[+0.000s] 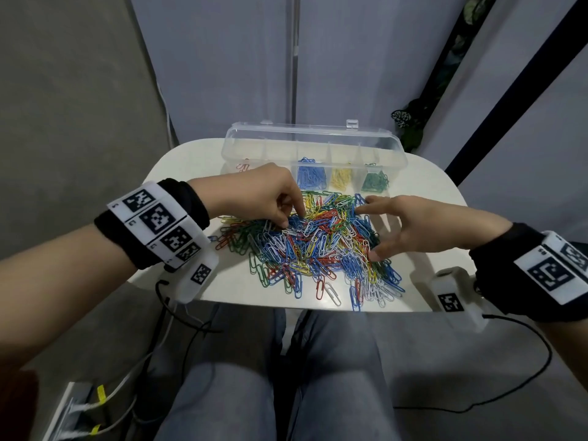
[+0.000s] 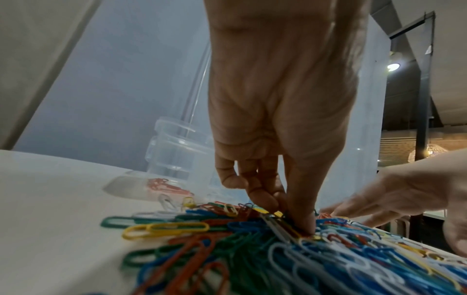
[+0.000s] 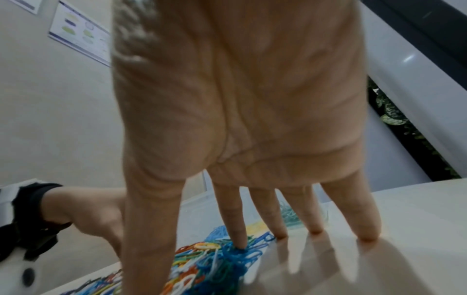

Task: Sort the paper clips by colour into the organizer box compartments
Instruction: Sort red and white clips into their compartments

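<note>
While the left hand (image 1: 264,195), left of centre in the head view, digs curled fingertips into the heap of paper clips (image 1: 318,246), it seems to pinch a clip there, though blur in the left wrist view leaves that unsure. Mid-frame, the heap lies directly under both hands, its long axis running from upper left to lower right. Above it sits the organizer box (image 1: 315,154). Further right, the right hand (image 1: 413,224) rests spread and empty on the heap's edge.
</note>
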{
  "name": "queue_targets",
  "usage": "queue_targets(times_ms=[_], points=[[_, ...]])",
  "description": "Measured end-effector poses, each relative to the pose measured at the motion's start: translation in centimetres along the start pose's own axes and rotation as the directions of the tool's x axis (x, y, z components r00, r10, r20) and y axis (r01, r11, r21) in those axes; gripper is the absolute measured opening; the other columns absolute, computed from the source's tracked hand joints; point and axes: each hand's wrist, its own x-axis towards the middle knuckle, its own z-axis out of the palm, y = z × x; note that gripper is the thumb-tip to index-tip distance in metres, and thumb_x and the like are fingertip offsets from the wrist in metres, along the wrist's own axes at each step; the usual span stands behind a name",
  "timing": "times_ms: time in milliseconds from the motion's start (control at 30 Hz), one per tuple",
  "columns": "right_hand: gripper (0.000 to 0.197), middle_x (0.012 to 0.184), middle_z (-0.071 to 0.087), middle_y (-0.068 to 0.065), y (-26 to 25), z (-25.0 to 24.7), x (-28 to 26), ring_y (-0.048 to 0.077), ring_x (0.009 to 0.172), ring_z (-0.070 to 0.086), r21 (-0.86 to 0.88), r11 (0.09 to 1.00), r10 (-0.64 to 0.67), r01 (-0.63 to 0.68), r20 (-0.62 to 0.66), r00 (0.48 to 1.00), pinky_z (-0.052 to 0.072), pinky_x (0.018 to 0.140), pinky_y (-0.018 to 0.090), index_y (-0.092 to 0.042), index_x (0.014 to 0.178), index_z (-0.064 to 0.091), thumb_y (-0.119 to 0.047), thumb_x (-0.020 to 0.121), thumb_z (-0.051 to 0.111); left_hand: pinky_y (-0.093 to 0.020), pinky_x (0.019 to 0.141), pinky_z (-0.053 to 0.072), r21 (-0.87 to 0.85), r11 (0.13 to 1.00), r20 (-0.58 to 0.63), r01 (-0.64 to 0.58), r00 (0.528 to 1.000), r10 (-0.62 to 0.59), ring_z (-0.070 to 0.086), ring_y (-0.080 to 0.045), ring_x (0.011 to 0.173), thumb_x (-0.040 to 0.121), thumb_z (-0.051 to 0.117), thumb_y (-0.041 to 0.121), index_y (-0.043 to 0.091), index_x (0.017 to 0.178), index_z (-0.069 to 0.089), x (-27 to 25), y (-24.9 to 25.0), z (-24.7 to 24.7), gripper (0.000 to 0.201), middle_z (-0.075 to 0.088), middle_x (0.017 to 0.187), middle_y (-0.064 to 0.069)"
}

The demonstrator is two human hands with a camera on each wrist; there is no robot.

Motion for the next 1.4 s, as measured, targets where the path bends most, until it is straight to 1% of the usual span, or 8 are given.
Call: queue_targets(times_ms=[333, 467, 767, 933, 1067, 1167, 1233, 1400], points=[[0.090, 0.160, 0.019, -0.010, 0.0, 0.2, 0.0, 0.014, 0.144, 0.026, -0.015, 1.000, -0.004, 0.004, 0.003, 1.000, 0.023, 0.114, 0.028, -0.036, 0.147, 0.035, -0.049, 0.070, 0.079, -0.011, 0.059, 0.035, -0.017, 0.999, -0.109, 0.046, 0.993, -0.047, 0.052, -0.003, 0.064, 0.074, 0.082, 0.020, 0.017, 0.088, 0.076, 0.2, -0.4, -0.1, 0.015, 0.061, 0.068, 0.008], [0.089, 0.159, 0.019, -0.011, 0.2, 0.3, 0.1, 0.012, 0.144, 0.026, -0.011, 1.000, -0.007, 0.007, -0.009, 1.000, 0.023, 0.115, 0.027, -0.036, 0.146, 0.036, -0.049, 0.070, 0.080, -0.028, 0.069, 0.046, -0.207, 0.977, -0.169, 0.059, 0.981, -0.095, 0.060, -0.016, 0.070, 0.075, 0.082, 0.017, 0.016, 0.083, 0.076, -0.5, -0.6, -1.0, 0.010, 0.073, 0.079, -0.008], [0.089, 0.159, 0.020, -0.012, 0.2, 0.2, 0.3, 0.013, 0.143, 0.027, -0.016, 1.000, -0.005, 0.005, 0.003, 1.000, 0.024, 0.116, 0.030, -0.038, 0.146, 0.036, -0.053, 0.069, 0.079, -0.026, 0.052, 0.033, -0.579, 0.814, -0.254, 0.051, 0.937, -0.239, 0.042, -0.014, 0.055, 0.073, 0.080, 0.014, 0.009, 0.076, 0.073, -1.6, -1.3, -3.5, 0.009, 0.057, 0.063, -0.010], [0.087, 0.158, 0.023, -0.012, 0.2, 0.0, 0.3, 0.012, 0.142, 0.030, -0.011, 1.000, 0.000, 0.000, 0.002, 1.000, 0.026, 0.114, 0.028, -0.039, 0.144, 0.039, -0.054, 0.069, 0.079, -0.012, 0.044, 0.028, -0.346, 0.934, -0.394, 0.084, 0.891, -0.226, 0.039, -0.001, 0.040, 0.076, 0.081, 0.014, 0.006, 0.081, 0.073, 1.4, -0.1, -5.4, 0.012, 0.049, 0.046, 0.013], [0.085, 0.157, 0.026, -0.013, 0.2, -0.1, 0.3, 0.013, 0.140, 0.033, -0.005, 1.000, 0.004, -0.004, 0.002, 1.000, 0.029, 0.113, 0.029, -0.041, 0.142, 0.041, -0.057, 0.067, 0.079, -0.007, 0.044, 0.031, -0.102, 0.983, -0.344, 0.156, 0.921, -0.182, 0.045, -0.003, 0.051, 0.079, 0.079, 0.015, 0.000, 0.091, 0.073, 4.7, 1.2, -5.3, 0.020, 0.051, 0.059, 0.009], [0.085, 0.157, 0.024, -0.014, 0.2, -0.1, 0.1, 0.014, 0.140, 0.032, -0.004, 1.000, 0.004, -0.004, 0.005, 1.000, 0.029, 0.113, 0.030, -0.040, 0.143, 0.040, -0.054, 0.069, 0.079, -0.014, 0.063, 0.038, -0.025, 0.988, -0.303, 0.153, 0.940, -0.154, 0.055, -0.011, 0.073, 0.079, 0.079, 0.026, 0.004, 0.105, 0.071, 6.0, 1.4, -4.7, 0.035, 0.065, 0.084, 0.000], [0.088, 0.158, 0.023, -0.014, 0.2, -0.1, 0.1, 0.014, 0.140, 0.032, -0.005, 1.000, -0.002, 0.002, 0.013, 1.000, 0.029, 0.113, 0.030, -0.040, 0.144, 0.038, -0.050, 0.068, 0.081, -0.021, 0.073, 0.035, 0.038, 0.996, -0.360, 0.078, 0.931, -0.059, 0.053, -0.014, 0.088, 0.080, 0.077, 0.035, 0.011, 0.113, 0.067, 5.8, 1.9, -4.3, 0.042, 0.063, 0.101, -0.002], [0.089, 0.145, 0.045, -0.010, 0.2, -0.9, -0.8, 0.014, 0.127, 0.046, 0.051, 0.999, -0.016, 0.018, -0.049, 0.999, 0.038, 0.105, 0.030, -0.040, 0.143, 0.041, -0.046, 0.066, 0.084, -0.013, 0.064, 0.032, 0.101, 0.962, -0.362, -0.255, 0.891, 0.275, 0.046, -0.001, 0.076, 0.080, 0.076, 0.038, 0.021, 0.109, 0.067, 3.1, 4.5, -2.5, 0.034, 0.056, 0.096, 0.007]])
